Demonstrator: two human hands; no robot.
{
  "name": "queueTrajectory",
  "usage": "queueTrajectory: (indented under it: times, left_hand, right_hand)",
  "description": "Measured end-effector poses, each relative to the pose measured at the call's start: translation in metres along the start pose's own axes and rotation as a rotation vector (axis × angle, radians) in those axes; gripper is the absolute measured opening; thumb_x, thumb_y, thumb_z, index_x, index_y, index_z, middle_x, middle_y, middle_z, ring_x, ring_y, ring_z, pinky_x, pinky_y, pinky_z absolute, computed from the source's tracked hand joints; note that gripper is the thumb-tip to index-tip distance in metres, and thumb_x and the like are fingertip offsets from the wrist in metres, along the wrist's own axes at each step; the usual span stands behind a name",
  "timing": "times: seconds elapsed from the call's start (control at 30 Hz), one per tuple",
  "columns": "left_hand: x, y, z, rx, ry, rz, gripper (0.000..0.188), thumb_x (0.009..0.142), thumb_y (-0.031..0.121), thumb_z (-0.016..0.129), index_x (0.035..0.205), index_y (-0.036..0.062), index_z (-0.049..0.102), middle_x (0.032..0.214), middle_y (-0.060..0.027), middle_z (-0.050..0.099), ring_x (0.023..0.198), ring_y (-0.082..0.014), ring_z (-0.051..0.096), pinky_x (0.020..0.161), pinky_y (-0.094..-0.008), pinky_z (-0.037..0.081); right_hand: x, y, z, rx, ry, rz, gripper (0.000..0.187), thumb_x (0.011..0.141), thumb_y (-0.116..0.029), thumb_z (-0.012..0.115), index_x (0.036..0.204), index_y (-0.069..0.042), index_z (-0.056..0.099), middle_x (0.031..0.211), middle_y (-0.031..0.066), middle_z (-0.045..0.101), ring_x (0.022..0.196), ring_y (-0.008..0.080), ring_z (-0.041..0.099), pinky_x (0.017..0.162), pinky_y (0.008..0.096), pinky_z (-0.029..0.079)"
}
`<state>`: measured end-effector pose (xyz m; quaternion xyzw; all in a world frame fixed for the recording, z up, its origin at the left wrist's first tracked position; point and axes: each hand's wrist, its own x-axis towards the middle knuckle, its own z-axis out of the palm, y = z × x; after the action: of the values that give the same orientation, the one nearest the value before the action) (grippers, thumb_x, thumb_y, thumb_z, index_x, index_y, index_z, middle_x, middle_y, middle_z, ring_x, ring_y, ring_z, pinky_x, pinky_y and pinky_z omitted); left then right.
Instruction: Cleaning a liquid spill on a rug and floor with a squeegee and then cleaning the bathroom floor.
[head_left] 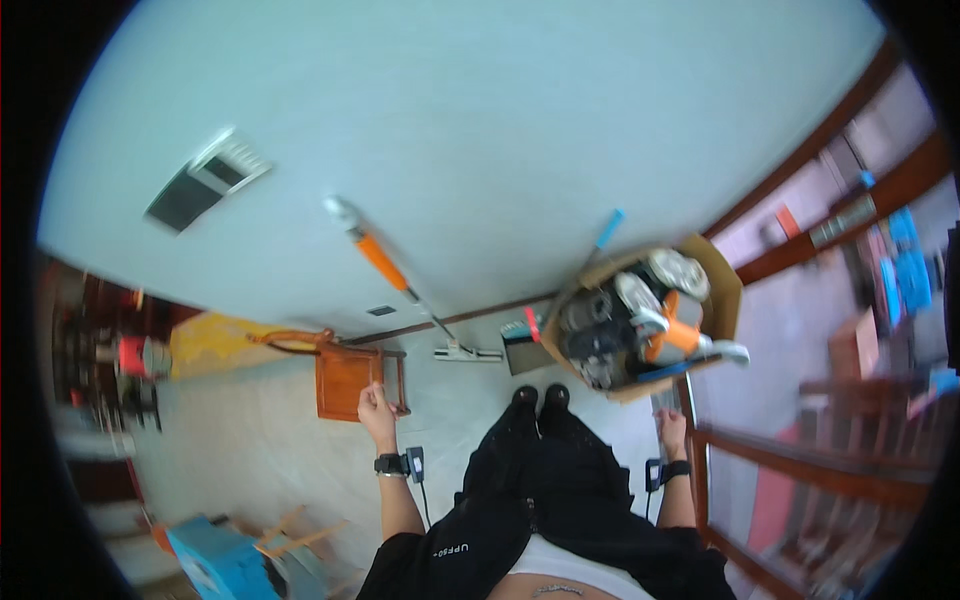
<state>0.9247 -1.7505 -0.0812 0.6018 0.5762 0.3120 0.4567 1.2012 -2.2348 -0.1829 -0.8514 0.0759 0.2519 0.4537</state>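
My left hand (377, 412) is held out over the floor with its fingers loosely curled and nothing visible in them. Just beyond it stands a brown wooden chair (345, 385); no clear contact shows. On the right, my right hand (672, 428) hangs below a cardboard box (727, 290), close to the brown door frame. Its fingers look apart and hold nothing that I can see, though they are small and a little blurred. Several shoes (645, 305) fill the box, along with an orange-and-white object (680, 330). Each wrist wears a black band with a small device.
A mop (380, 262) with an orange grip leans on the pale wall (480, 120). Beside it is a dustpan (527, 355), near a blue-tipped pole (608, 228). A blue box-like object (222, 560) lies lower left. An open doorway with a brown frame (830, 465) is at right.
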Motion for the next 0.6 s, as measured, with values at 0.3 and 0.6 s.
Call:
queueTrajectory:
  times: [0.3, 0.6]
  left_hand:
    - [-0.075, -0.019, -0.073, 0.058, 0.368, -0.176, 0.037, 0.085, 0.030, 0.041, 0.061, 0.0039, 0.051, 0.045, -0.0030, 0.042, 0.039, -0.0093, 0.038, 0.040, -0.0258, 0.031]
    - [-0.254, -0.042, -0.122, 0.167, 0.980, -0.307, 0.037, 0.081, 0.027, 0.044, 0.056, 0.0001, 0.045, 0.046, -0.0044, 0.037, 0.047, -0.0103, 0.035, 0.043, -0.0299, 0.030]
  right_hand:
    - [0.088, -0.036, 0.076, -0.706, -0.309, -0.233, 0.028, 0.071, -0.022, 0.047, 0.067, 0.002, 0.060, 0.065, 0.0201, 0.058, 0.067, 0.0306, 0.059, 0.065, 0.0360, 0.045]
    - [0.195, 0.007, 0.174, -1.035, -0.807, -0.942, 0.027, 0.072, -0.022, 0.047, 0.069, 0.002, 0.059, 0.069, 0.0207, 0.057, 0.067, 0.0351, 0.057, 0.061, 0.0413, 0.046]
